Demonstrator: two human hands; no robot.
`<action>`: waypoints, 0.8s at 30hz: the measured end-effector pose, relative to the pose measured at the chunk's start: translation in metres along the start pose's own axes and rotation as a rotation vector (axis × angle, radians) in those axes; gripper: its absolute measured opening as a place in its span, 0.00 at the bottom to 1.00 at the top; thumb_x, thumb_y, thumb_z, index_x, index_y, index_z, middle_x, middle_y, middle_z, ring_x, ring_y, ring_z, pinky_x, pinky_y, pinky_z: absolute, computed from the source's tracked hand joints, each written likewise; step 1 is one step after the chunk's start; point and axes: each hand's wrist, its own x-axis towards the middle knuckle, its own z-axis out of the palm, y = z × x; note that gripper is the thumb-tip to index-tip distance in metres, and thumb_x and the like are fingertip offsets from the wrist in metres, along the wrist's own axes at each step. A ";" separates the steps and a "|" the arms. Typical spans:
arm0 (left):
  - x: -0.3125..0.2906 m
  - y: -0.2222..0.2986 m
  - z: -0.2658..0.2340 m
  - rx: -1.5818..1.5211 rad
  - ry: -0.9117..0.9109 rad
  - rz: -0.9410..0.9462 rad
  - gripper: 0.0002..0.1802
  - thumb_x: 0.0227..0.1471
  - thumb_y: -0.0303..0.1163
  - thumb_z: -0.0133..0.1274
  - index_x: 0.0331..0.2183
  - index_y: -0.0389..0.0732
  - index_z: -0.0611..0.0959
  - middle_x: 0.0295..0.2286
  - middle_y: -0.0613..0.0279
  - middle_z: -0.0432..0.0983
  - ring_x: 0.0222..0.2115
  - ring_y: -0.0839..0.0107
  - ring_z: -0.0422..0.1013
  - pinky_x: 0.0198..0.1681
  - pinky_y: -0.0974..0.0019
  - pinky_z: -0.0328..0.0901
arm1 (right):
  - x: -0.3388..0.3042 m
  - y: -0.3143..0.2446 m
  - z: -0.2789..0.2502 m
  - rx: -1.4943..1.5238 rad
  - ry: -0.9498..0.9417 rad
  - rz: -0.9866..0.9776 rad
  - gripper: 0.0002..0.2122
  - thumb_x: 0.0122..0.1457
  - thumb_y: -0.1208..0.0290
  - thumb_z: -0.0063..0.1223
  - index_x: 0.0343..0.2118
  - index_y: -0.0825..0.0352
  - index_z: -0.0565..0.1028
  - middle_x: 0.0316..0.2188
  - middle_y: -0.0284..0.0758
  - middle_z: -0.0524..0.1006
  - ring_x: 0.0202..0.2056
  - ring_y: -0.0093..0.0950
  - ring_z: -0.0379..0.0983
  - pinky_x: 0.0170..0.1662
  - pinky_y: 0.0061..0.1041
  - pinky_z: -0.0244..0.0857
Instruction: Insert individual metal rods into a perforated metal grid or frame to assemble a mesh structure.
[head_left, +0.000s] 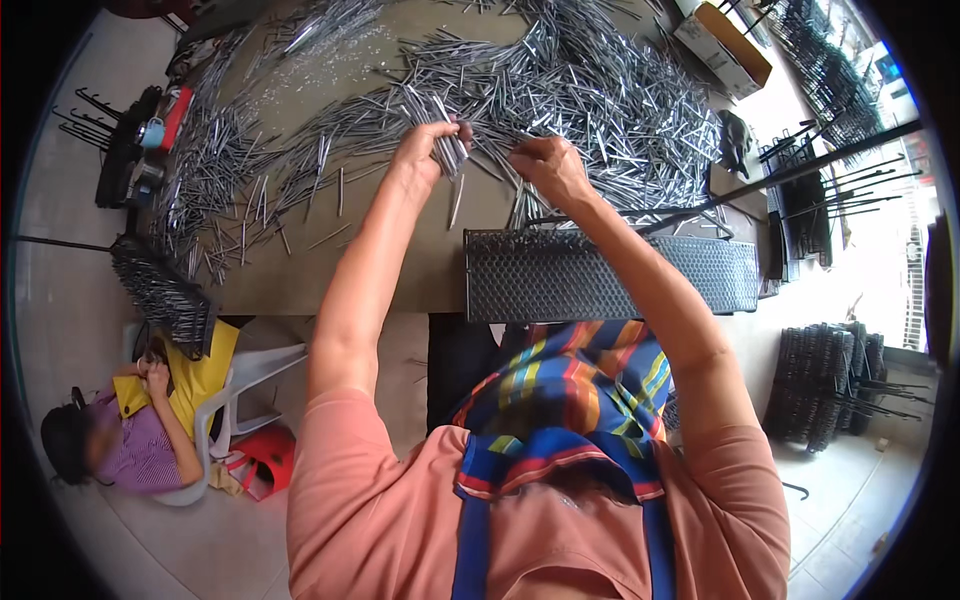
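Note:
My left hand (418,152) is closed around a small bundle of thin silvery metal rods (452,155), which stick out above and below the fingers. To its right, my right hand (556,170) is held over the edge of the rod pile, its fingers bent together. Whatever may be between those fingers is hidden. A big loose heap of the same rods (630,105) spreads over the table under and beyond both hands. Beneath my right forearm, a black rack with a honeycomb-like surface (610,278) lies along the table's front edge.
An open cardboard box (722,50) stands at the far right. Black hooked racks hang at the left (160,285) and right (805,195), with more stacked (825,385) by the floor. A seated person in purple (150,435) works at lower left, beside a red bag (268,462).

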 end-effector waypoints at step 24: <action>-0.249 -0.247 0.035 0.113 0.108 -0.185 0.14 0.42 0.17 0.57 0.36 0.34 0.80 0.27 0.58 0.79 0.24 0.66 0.76 0.29 0.64 0.73 | -0.265 0.080 -0.001 0.574 -0.244 0.447 0.13 0.57 0.66 0.56 0.35 0.74 0.78 0.23 0.31 0.76 0.24 0.19 0.70 0.28 0.22 0.64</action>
